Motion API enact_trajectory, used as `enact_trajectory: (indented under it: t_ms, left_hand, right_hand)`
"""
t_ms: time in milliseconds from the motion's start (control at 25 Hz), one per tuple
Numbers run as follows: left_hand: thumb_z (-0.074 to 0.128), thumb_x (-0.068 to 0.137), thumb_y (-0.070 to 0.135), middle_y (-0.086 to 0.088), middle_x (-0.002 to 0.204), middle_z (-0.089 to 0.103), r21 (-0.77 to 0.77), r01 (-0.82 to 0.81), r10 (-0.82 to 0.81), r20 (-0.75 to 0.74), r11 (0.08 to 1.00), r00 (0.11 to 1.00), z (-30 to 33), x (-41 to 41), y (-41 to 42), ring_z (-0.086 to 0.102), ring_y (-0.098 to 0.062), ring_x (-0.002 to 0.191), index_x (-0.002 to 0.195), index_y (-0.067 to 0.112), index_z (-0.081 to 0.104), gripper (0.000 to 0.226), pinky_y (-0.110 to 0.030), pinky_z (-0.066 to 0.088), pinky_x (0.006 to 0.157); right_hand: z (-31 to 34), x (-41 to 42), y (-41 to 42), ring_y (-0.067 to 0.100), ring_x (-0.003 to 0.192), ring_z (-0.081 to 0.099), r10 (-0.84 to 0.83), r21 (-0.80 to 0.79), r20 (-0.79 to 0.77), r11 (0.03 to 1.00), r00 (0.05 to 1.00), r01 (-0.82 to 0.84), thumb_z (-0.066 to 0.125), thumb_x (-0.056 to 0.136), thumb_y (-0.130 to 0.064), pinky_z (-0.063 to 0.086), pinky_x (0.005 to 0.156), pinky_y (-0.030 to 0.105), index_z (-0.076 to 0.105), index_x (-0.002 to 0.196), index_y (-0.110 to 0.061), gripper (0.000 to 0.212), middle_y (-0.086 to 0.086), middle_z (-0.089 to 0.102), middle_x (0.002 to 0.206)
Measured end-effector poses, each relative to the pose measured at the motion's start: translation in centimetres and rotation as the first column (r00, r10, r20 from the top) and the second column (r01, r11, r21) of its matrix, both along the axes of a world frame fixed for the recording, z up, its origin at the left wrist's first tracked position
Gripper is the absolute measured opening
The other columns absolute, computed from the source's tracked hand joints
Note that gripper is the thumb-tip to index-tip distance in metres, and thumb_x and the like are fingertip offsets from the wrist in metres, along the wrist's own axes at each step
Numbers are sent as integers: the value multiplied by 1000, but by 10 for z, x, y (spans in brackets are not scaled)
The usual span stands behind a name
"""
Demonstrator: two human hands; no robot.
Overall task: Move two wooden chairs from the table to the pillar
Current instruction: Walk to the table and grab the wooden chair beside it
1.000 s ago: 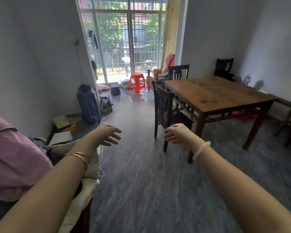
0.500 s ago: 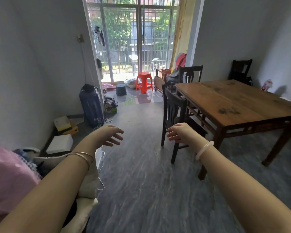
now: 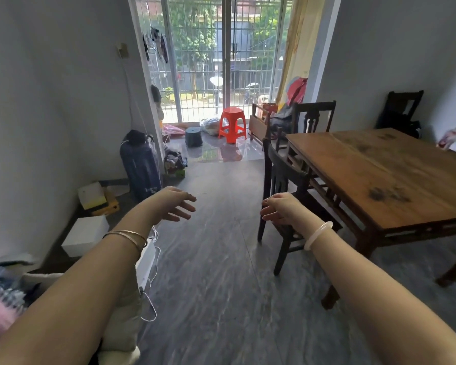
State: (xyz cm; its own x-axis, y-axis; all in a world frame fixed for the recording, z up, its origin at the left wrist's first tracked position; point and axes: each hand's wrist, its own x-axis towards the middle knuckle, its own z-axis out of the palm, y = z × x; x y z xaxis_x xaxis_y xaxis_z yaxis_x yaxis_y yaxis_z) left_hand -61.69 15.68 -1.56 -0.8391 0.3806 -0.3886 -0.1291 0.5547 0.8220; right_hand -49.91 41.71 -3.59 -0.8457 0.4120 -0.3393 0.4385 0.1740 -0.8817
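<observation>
A dark wooden chair (image 3: 282,175) stands tucked at the near left side of the brown wooden table (image 3: 379,175). A second dark chair (image 3: 315,115) stands at the table's far end. My right hand (image 3: 281,208) is stretched out in front of the near chair's back, fingers apart, holding nothing. My left hand (image 3: 173,204) hovers over the grey floor to the left, also open and empty. A white pillar (image 3: 323,61) rises beside the yellow curtain, past the table's far end.
An orange plastic stool (image 3: 232,125) and a dark bucket (image 3: 194,137) stand by the barred glass door. A blue suitcase (image 3: 140,164) and boxes (image 3: 86,234) line the left wall. A third dark chair (image 3: 403,109) sits at the back right wall.
The view has moved forward towards the table, so the near chair and table appear larger and further right. Both hands stay outstretched and empty.
</observation>
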Motion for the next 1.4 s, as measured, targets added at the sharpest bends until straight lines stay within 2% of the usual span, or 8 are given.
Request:
enact_trajectory:
  t_ms: [160,320,560,800,1000,1200,1320,1400]
  left_hand:
    - [48,95,27,-5,87,78,-26,27,-26,12,999,1000,-15,-78,25,76,-24,77,101,15,69,25,-23,55,57]
    - [49,94,27,-1,77,79,-24,69,-69,15,997,998,-22,-167,48,77,-23,72,94,18,71,24,-22,53,51]
    - [48,95,26,-6,87,78,10,132,-132,10,991,991,-5,-300,81,75,-24,77,93,18,70,23,-24,53,54]
    - [45,96,24,-9,94,76,8,162,-162,26,987,986,-6,-388,115,73,-30,85,93,16,69,25,-25,52,58]
    - [44,97,24,-13,101,74,10,158,-158,50,987,986,-15,-464,152,71,-35,96,95,14,68,26,-26,51,63]
    - [45,98,24,-16,107,73,-8,176,-175,38,984,984,-18,-546,213,70,-36,101,112,7,66,31,-28,51,67]
    - [48,96,24,-15,106,74,-20,189,-189,19,982,982,-10,-596,256,71,-34,99,112,8,66,29,-28,52,70]
    - [50,95,25,-12,103,75,-9,204,-204,-4,979,979,-5,-627,286,72,-32,97,112,9,66,28,-30,53,75]
  right_hand:
    - [-9,-62,22,26,82,67,-17,4,15,1000,1000,17,47,96,-18,50,87,38,60,102,-6,18,11,70,88]
    - [-13,-131,40,27,85,66,-55,29,7,998,998,55,47,97,-18,51,84,37,59,109,-3,23,15,69,96]
    - [-4,-252,60,23,79,66,-121,39,-7,992,993,122,46,97,-19,49,73,31,60,108,-4,23,8,69,85]
    - [-3,-343,82,25,85,67,-129,31,13,991,992,129,47,98,-19,50,75,33,60,111,-4,24,13,70,97]
    - [-13,-417,125,21,79,67,-141,40,33,989,989,140,46,98,-21,49,67,28,60,111,-5,26,9,71,91]
    - [-18,-502,186,22,80,67,-151,7,24,989,988,151,46,98,-20,51,74,33,60,112,-5,25,7,70,87]
    - [-17,-546,225,24,86,68,-154,0,35,988,987,154,45,98,-20,51,81,35,60,113,-5,25,10,71,94]
    - [-13,-576,250,24,85,67,-149,8,28,989,988,149,44,99,-19,50,78,33,59,113,-4,26,11,70,97]
